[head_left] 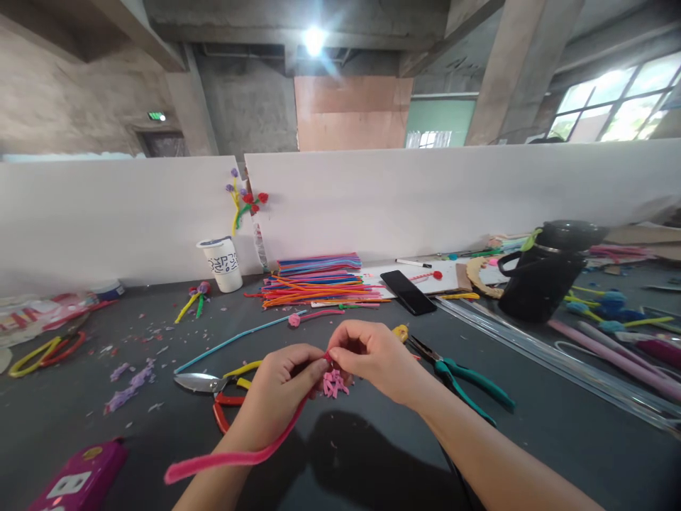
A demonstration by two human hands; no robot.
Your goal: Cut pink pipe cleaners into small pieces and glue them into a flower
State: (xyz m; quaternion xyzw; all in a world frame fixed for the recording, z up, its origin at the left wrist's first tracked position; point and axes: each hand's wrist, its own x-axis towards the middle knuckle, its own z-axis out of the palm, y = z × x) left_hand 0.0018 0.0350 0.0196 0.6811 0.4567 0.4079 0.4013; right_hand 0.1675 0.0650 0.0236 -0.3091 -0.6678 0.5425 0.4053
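Both my hands meet over the middle of the dark table, fingers pinched on a pink pipe cleaner [228,460]. My left hand [290,380] grips it near its upper end, and the long tail hangs back over my left wrist. At that same end, my right hand [372,358] pinches with thumb and forefinger; the exact hold is partly hidden by the fingers. Just below the fingertips is a small heap of pink fuzzy clippings [334,383]. Scissors [205,383] with red and yellow handles lie beside my left hand. Green-handled pliers [452,369] lie right of my right hand.
Bundled coloured pipe cleaners [319,284], a black phone [408,291] and a white cup [220,264] stand or lie at the back. A black jug [545,273] and clear rods [532,355] are at right. A magenta device [79,479] sits front left, near purple scraps [130,387].
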